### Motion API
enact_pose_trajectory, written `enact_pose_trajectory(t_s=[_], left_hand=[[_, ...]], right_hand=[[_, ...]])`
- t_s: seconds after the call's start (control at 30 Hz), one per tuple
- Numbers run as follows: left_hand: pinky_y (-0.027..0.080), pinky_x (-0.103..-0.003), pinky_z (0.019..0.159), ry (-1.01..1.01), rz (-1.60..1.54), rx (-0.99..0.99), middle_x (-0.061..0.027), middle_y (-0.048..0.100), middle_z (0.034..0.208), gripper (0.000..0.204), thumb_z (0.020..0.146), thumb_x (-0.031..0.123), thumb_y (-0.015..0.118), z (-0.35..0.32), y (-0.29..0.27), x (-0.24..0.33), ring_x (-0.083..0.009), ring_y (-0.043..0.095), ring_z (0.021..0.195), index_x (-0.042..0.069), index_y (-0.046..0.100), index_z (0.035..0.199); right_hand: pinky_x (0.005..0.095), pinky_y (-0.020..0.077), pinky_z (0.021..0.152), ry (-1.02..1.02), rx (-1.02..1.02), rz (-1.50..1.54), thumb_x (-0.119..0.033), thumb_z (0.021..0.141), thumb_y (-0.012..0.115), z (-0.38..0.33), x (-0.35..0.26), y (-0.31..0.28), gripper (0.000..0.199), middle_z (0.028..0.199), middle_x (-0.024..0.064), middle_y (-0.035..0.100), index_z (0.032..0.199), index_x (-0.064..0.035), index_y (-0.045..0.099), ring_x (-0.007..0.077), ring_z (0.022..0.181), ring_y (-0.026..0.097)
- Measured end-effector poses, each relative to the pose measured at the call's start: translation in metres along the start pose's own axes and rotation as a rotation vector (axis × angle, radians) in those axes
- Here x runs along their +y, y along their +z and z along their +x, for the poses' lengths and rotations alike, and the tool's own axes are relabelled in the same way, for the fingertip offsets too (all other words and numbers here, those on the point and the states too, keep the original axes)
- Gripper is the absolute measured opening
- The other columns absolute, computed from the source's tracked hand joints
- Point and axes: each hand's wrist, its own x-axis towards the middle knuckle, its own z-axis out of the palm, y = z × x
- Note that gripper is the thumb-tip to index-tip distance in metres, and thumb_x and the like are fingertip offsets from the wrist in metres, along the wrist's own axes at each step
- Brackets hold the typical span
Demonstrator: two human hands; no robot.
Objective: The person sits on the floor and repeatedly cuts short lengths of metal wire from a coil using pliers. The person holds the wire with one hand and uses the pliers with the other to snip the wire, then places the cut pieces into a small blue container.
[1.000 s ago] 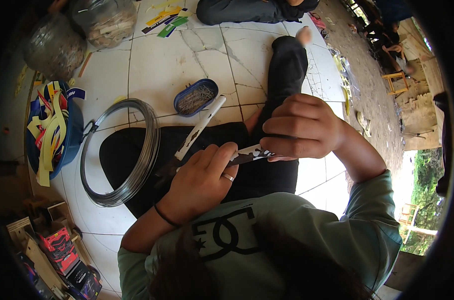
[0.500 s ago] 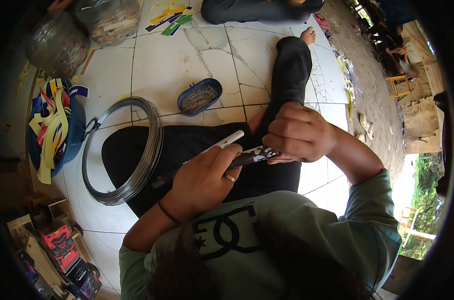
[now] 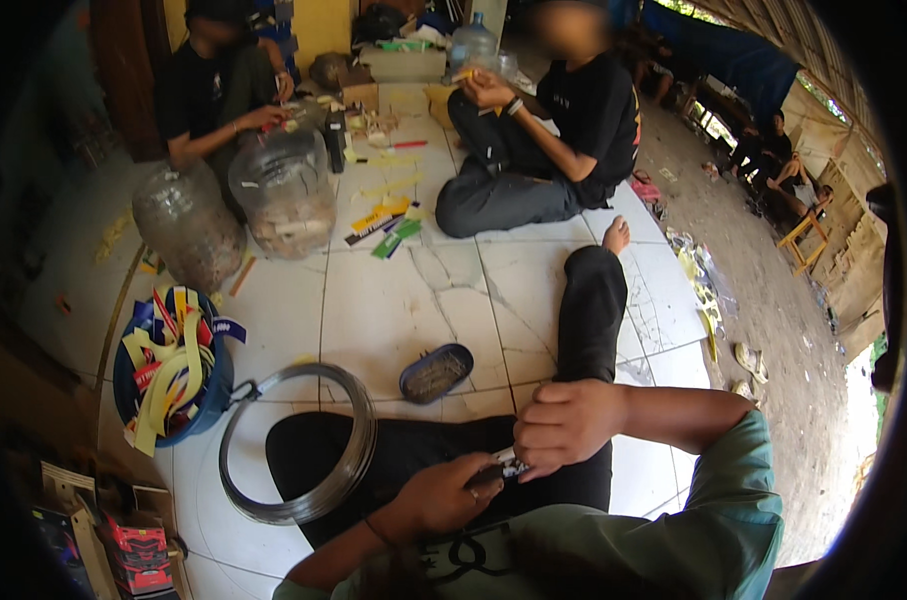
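Over my lap, my left hand point(image 3: 449, 497) is closed around a narrow dark bar with chipped white patches point(image 3: 514, 467); most of the bar is hidden by the fingers. At its far end, my right hand point(image 3: 569, 425) has its fingers curled and pressed together on the bar. Whether those fingers also pinch something small is hidden. A coil of grey metal wire point(image 3: 366, 440) leans over my left knee. Beyond my lap, a small blue oval dish point(image 3: 406, 388) on the tiles holds thin pieces like nails or short wires.
A blue basin point(image 3: 211, 405) of coloured strips stands at the left. Two big clear plastic containers point(image 3: 189, 225) sit behind it. Two people point(image 3: 584, 120) sit cross-legged at the far side. More strips point(image 3: 382, 220) lie on the white tiles. Red-and-black boxes point(image 3: 139, 550) are at lower left.
My view has tilted up, so the two seated people now show and everything sits lower in the picture. Both hands stay on the bar; its white-ended companion piece no longer shows clearly.
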Motion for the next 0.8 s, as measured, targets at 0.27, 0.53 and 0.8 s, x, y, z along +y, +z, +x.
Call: enact_pose_trajectory(t_s=[0.27, 0.53, 0.8], left_hand=[[0.046, -0.037, 0.070, -0.062, -0.062, -0.037, -0.0129, 0.058, 0.094, 0.036, 0.083, 0.031, 0.054, -0.005, 0.006, -0.001, -0.0300, 0.058, 0.085, 0.008, 0.049, 0.110], [0.047, -0.036, 0.069, -0.087, -0.068, -0.073, -0.0116, 0.060, 0.091, 0.036, 0.084, 0.033, 0.054, -0.004, 0.012, -0.005, -0.0289, 0.060, 0.081, 0.010, 0.049, 0.111], [0.047, -0.035, 0.063, 0.163, -0.031, 0.132, -0.0111, 0.060, 0.085, 0.033, 0.083, 0.028, 0.057, -0.007, 0.024, -0.023, -0.0273, 0.061, 0.076, 0.009, 0.050, 0.109]], right_hand=[[0.0257, 0.0342, 0.053, -0.019, -0.016, 0.159, -0.034, 0.079, 0.059, 0.002, -0.006, 0.009, 0.032, 0.064, 0.0004, 0.040, 0.064, -0.0100, 0.044, 0.0136, 0.056, 0.045], [0.0262, 0.0344, 0.051, 0.036, -0.048, 0.333, -0.033, 0.078, 0.062, -0.005, -0.012, 0.019, 0.034, 0.061, 0.0009, 0.039, 0.061, -0.0094, 0.043, 0.0140, 0.053, 0.045], [0.0264, 0.0355, 0.053, 0.150, -0.063, 0.182, -0.032, 0.077, 0.062, -0.001, -0.010, 0.012, 0.029, 0.069, 0.0009, 0.042, 0.070, -0.0098, 0.046, 0.0131, 0.062, 0.046]])
